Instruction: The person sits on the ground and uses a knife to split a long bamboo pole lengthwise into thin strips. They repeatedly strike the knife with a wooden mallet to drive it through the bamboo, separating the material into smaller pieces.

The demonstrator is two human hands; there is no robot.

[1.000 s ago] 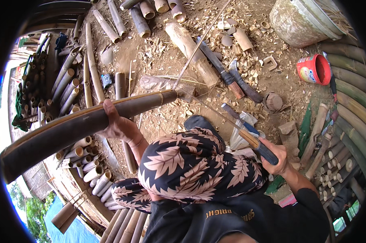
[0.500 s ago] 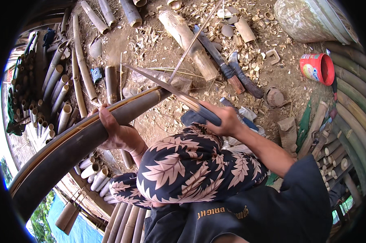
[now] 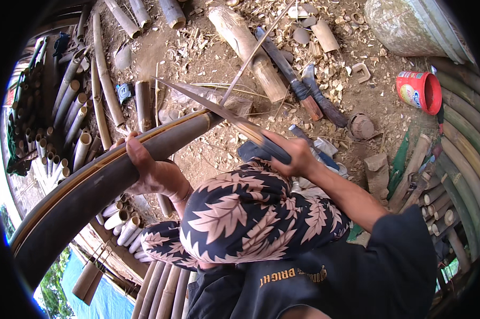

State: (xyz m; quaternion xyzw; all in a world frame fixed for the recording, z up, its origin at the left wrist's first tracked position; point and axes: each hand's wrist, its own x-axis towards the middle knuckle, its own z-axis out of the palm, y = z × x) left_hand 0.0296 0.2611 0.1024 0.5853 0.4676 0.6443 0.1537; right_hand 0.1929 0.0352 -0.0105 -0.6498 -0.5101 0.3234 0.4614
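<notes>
My left hand is wrapped round a long, dark bamboo pole, thumb on top. The pole slants from the lower left up to the middle, and a pale yellow-brown split line runs along its upper side. In my right hand is a long knife, gripped by its dark handle end. Its blade lies across the pole's far end and points to the upper left. From where blade and pole meet, a thin bamboo strip runs up to the top edge. My patterned knee is just below the pole.
A log and two sheathed or dark-handled blades lie on the chip-strewn ground ahead. To the right are a red tub, a large pale container and a stone block. Bamboo tubes are piled on the left.
The view has shifted slightly. The knife and pole tilt a little differently in the picture, with the blade tip slightly farther up and left. Both hands keep their hold.
</notes>
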